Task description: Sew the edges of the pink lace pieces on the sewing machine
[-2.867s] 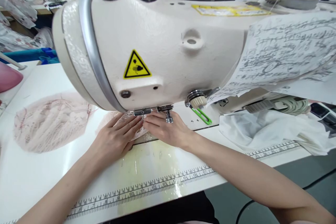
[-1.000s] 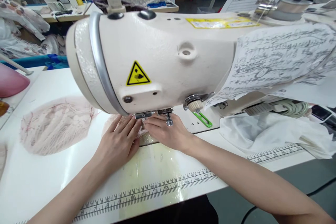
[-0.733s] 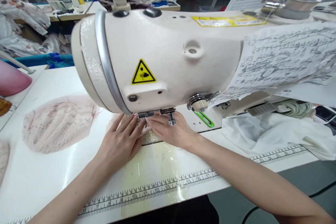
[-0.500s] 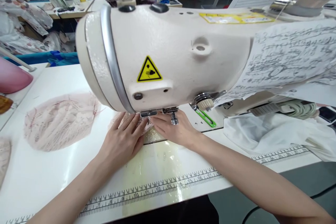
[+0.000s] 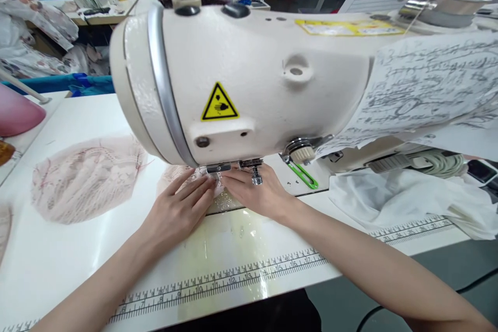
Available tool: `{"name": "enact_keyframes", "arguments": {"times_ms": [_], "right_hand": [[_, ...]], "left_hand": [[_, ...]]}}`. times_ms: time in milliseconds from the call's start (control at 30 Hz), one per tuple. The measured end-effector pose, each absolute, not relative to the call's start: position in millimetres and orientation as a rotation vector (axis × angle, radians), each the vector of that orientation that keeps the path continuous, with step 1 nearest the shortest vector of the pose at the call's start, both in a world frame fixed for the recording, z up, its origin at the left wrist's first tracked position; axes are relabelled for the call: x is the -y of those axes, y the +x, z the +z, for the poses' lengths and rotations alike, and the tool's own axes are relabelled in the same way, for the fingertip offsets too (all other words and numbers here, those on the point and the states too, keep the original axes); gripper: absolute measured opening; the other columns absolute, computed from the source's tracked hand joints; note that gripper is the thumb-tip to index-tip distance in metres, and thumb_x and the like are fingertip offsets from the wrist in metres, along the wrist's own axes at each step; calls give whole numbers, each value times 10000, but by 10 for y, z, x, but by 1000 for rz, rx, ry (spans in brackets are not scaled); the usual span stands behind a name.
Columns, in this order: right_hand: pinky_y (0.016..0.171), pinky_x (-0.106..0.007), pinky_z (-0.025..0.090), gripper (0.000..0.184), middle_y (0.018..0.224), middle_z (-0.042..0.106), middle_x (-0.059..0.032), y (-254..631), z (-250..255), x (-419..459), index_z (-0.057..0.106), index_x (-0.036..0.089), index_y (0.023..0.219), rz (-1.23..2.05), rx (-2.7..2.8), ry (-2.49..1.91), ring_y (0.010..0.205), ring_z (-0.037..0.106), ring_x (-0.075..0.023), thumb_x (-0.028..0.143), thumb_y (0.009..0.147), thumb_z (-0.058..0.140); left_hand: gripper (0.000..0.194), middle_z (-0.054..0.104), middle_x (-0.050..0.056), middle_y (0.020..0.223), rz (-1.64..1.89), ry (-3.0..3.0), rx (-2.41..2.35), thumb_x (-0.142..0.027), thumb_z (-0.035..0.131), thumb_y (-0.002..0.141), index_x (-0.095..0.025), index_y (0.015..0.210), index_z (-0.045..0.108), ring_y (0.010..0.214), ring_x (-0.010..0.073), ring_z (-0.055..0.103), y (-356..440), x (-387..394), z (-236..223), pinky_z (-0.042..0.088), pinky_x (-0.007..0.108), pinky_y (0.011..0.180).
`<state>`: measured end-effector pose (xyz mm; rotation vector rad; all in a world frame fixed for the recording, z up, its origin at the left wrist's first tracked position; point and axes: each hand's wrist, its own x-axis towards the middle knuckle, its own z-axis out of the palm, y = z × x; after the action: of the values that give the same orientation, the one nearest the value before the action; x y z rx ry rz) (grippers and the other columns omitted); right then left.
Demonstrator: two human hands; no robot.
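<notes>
A cream sewing machine head (image 5: pixel 241 72) fills the upper middle of the view. Under its foot lies a small piece of pink lace (image 5: pixel 175 174), mostly covered by my hands. My left hand (image 5: pixel 177 210) rests flat on the lace with fingers stretched toward the presser foot (image 5: pixel 218 168). My right hand (image 5: pixel 254 197) lies flat beside it on the right, its fingertips meeting the left hand's at the needle. The needle itself is hidden by the machine head.
A round pink lace piece (image 5: pixel 83 179) lies on the white table (image 5: pixel 58 264) to the left. A green clip (image 5: pixel 303 175), white cloth (image 5: pixel 392 197) and a scribbled paper (image 5: pixel 424 93) are on the right. A printed ruler (image 5: pixel 241 277) runs along the front edge.
My hands have stayed pressed on the lace under the foot, the left fingers shifting slightly. The view has drifted a little to the right.
</notes>
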<state>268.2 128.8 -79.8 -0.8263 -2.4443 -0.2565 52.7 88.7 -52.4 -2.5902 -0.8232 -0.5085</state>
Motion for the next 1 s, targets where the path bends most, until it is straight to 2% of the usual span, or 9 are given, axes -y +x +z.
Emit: {"name": "enact_keyframes", "arguments": {"times_ms": [167, 300, 500, 633, 700, 800, 833, 900, 1000], "right_hand": [[738, -275, 452, 231, 863, 685, 55, 2653, -721, -1211, 620, 193, 786, -451, 2368, -824, 672, 568, -85, 28, 876, 485], [776, -278, 438, 229, 821, 681, 74, 2602, -709, -1144, 622, 198, 779, -483, 2335, -886, 657, 548, -86, 28, 871, 499], [798, -289, 417, 258, 847, 684, 39, 2566, -729, -1126, 625, 206, 820, -382, 2359, -896, 720, 580, -112, 15, 868, 458], [781, -295, 395, 193, 800, 666, 34, 2578, -738, -1169, 586, 200, 797, -181, 2371, -874, 720, 566, -118, 113, 907, 454], [762, -297, 386, 165, 823, 655, 21, 2591, -734, -1184, 568, 198, 810, -33, 2390, -824, 748, 560, -125, 157, 916, 447], [731, -288, 389, 165, 797, 625, 19, 2605, -730, -1176, 547, 192, 825, 129, 2439, -710, 750, 524, -122, 122, 903, 419], [724, -284, 393, 167, 781, 617, 22, 2604, -730, -1166, 544, 190, 839, 154, 2447, -681, 759, 520, -121, 108, 901, 413], [743, -281, 412, 151, 760, 615, 32, 2594, -732, -1140, 548, 188, 888, 157, 2435, -625, 784, 533, -118, 107, 907, 423], [836, -290, 441, 90, 729, 621, 53, 2560, -720, -1108, 568, 183, 930, 79, 2371, -520, 756, 553, -101, 168, 929, 480]], "left_hand": [[216, 695, 89, 1160, -507, -2620, 872, -178, 499, 925, -124, 1084, 634, 1105, 234, 642, 499, -917, -512, 446, 419, 1033], [185, 707, 85, 1132, -508, -2607, 903, -165, 502, 904, -130, 1030, 633, 1083, 237, 652, 504, -937, -493, 449, 406, 1022], [174, 708, 79, 1125, -478, -2614, 963, -165, 490, 888, -155, 1003, 621, 1062, 228, 661, 516, -933, -486, 429, 409, 1033], [267, 701, 84, 1130, -497, -2574, 1143, -194, 508, 873, -170, 1134, 559, 1019, 243, 667, 512, -880, -475, 376, 465, 1041], [269, 720, 74, 1032, -514, -2545, 1282, -238, 532, 864, -179, 1127, 548, 876, 240, 685, 506, -848, -453, 398, 464, 958], [50, 680, -31, 723, -519, -2665, 1355, -207, 522, 847, -220, 874, 563, 597, 161, 614, 497, -805, -401, 398, 414, 839], [66, 636, -60, 642, -535, -2715, 1333, -179, 511, 841, -224, 807, 547, 544, 138, 575, 497, -794, -384, 390, 403, 831], [120, 581, -85, 574, -594, -2753, 1269, -135, 493, 835, -222, 763, 532, 510, 116, 537, 501, -777, -356, 381, 392, 838], [135, 584, -82, 585, -658, -2714, 1189, -121, 496, 858, -211, 760, 518, 506, 105, 524, 515, -766, -339, 384, 378, 839]]}}
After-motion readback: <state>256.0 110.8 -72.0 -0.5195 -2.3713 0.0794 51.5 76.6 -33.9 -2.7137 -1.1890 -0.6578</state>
